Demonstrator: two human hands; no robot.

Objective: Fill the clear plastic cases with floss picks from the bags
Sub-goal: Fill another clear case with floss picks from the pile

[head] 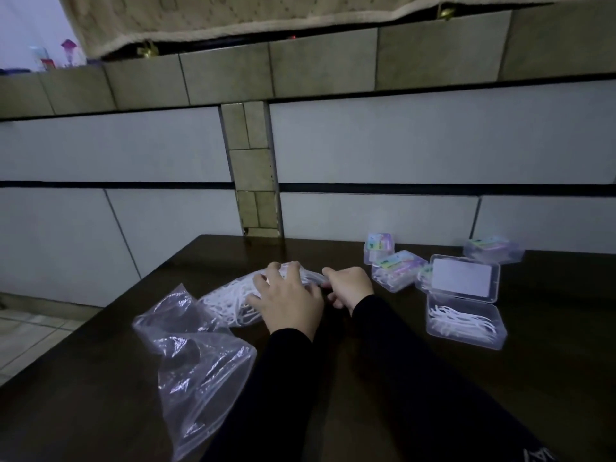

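Observation:
A clear bag of white floss picks (230,300) lies on the dark wooden table (400,378). My left hand (286,296) lies over the bag's right part with fingers spread and curved on the plastic. My right hand (348,286) grips the bag's twisted right end. To the right stands an open clear case (465,320) with some white floss picks in its base; its lid (463,278) stands up behind it. Several shut cases with coloured labels sit behind it, one of them (398,270) closest to my right hand.
An empty crumpled clear bag (196,355) lies at the front left of the table. Two more shut cases (378,246) (493,250) stand near the tiled wall (366,145) at the table's back. The table's left edge drops to a tiled floor (30,335).

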